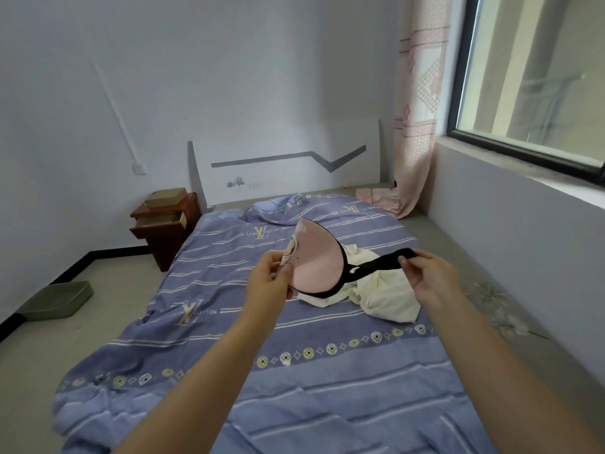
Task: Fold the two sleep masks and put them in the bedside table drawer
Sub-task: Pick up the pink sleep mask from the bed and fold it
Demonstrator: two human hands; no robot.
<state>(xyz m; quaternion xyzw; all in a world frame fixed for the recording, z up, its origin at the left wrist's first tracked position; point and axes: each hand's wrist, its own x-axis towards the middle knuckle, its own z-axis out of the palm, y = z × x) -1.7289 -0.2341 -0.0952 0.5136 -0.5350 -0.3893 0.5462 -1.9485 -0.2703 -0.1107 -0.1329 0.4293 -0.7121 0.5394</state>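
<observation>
- Far left, the dark red wooden bedside table (165, 224) stands beside the bed's head with its drawer (163, 221) pulled open; a flat brown cardboard box (166, 195) lies on top. We judge the drawer ready to take the masks, so no opening is needed.
- Our left hand (266, 280) is closed in a pinch on the near edge of the pink, rounded fabric sleep mask (316, 257), held up above the purple striped bedcover (294, 339). We should keep this pinch firm so it serves as the fixed end of the fold.
- The mask's black elastic strap (370, 265) runs taut to the right. We would slacken it first, then lay it against the pink face so it does not spring loose.
- Our right hand (425, 276) is closed, thumb and fingers gripping the strap's end.
- Beneath lies a crumpled cream cloth (383, 296); whether it is the second mask we cannot tell.
</observation>
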